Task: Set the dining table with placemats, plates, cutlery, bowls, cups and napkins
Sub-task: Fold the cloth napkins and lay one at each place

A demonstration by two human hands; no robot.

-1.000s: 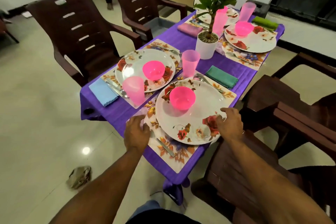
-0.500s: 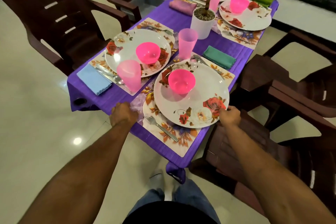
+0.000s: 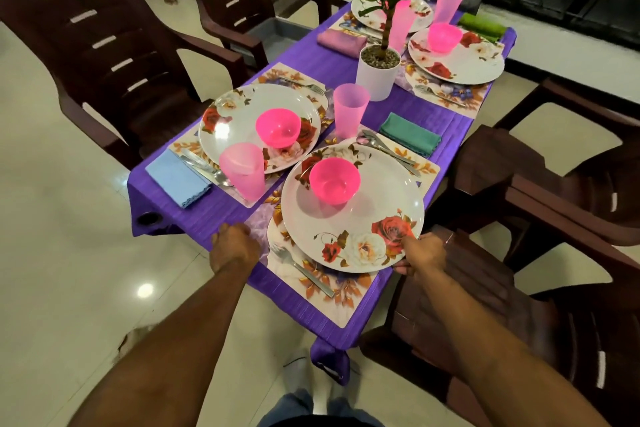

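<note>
While our right hand [image 3: 420,253] pinches the near rim of the floral plate [image 3: 377,204], our left hand [image 3: 233,246] grips the left edge of the placemat [image 3: 343,291] under it. A pink bowl [image 3: 334,179] sits on the plate; a fork [image 3: 301,269] lies on the mat between our hands, on the purple tablecloth [image 3: 294,305].
</note>
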